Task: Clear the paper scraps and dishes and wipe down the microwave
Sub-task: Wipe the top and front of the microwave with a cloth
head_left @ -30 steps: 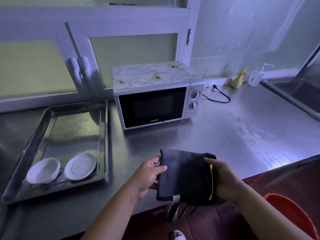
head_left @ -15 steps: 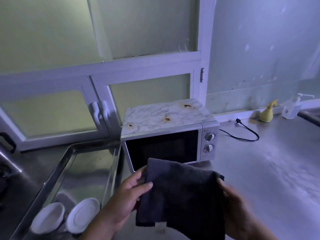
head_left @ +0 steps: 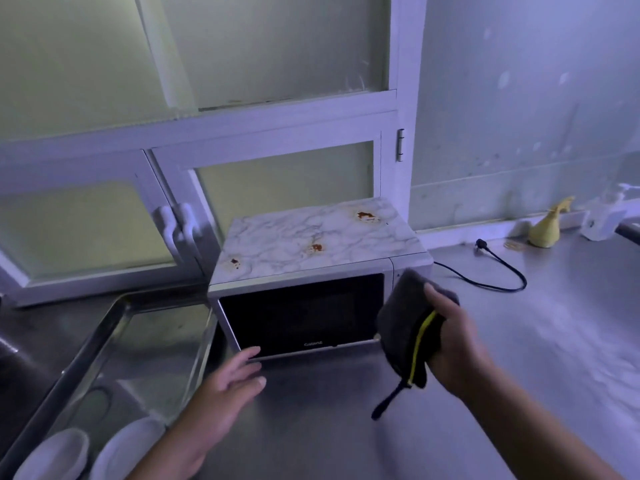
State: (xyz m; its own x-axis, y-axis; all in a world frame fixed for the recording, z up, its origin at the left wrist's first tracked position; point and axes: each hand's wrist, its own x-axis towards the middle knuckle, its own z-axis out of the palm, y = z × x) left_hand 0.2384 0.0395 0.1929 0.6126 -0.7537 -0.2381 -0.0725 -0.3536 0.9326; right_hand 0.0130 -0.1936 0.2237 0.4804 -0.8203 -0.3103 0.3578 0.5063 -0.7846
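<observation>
Microwave (head_left: 304,311) is unwiped; cloth (head_left: 401,322), earlier held two-handed, is now clutched by right grip (head_left: 453,341) before microwave's front; left grip (head_left: 223,393) is freed, fingers relaxed; wiping is judged next.

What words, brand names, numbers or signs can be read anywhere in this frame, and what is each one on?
"Galanz": brand mark on the lower edge of the microwave door; small and soft, so a likely reading.
Pump bottle by the wall: any label is too blurred to read.
Microwave dial panel: mostly hidden behind the cloth in the right hand; no markings readable.
No other text shows.
</observation>
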